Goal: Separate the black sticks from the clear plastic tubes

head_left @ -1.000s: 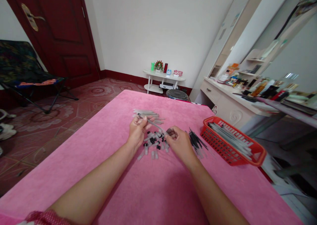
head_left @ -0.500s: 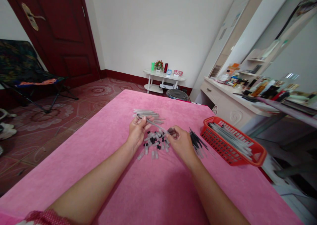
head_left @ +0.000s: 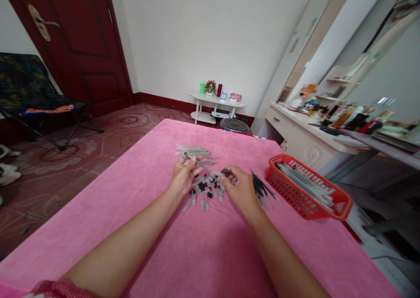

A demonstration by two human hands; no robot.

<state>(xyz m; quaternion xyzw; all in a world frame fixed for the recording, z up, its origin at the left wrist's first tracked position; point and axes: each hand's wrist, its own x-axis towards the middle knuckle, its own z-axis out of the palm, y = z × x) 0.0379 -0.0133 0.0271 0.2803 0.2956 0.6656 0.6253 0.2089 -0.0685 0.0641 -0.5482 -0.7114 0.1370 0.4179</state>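
Note:
A slim grey pen (head_left: 204,163) slants between my two hands above the pink cloth. My left hand (head_left: 183,175) is closed around its dark-ended upper part, thumb on top. My right hand (head_left: 241,191) pinches a clear piece that looks like a pen cap (head_left: 218,173) at the pen's lower right end; the fingertips partly hide it. Below the hands lies a loose pile of clear pen caps (head_left: 205,205) and small black plugs (head_left: 210,195). Behind my left hand several pale pen barrels (head_left: 193,149) lie side by side. Dark thin refills (head_left: 259,186) lie right of my right hand.
A red plastic basket (head_left: 292,201) holding many pale pens stands at the table's right side. The pink-covered table (head_left: 138,166) reaches forward to a small white stand (head_left: 213,99). A dresser (head_left: 305,136) with bottles stands at right, a folding chair (head_left: 33,83) at left.
My left hand has shifted slightly right with the pen, toward my right hand. A clear cap-like piece now shows at the pen's lower end. The piles and basket stay in place.

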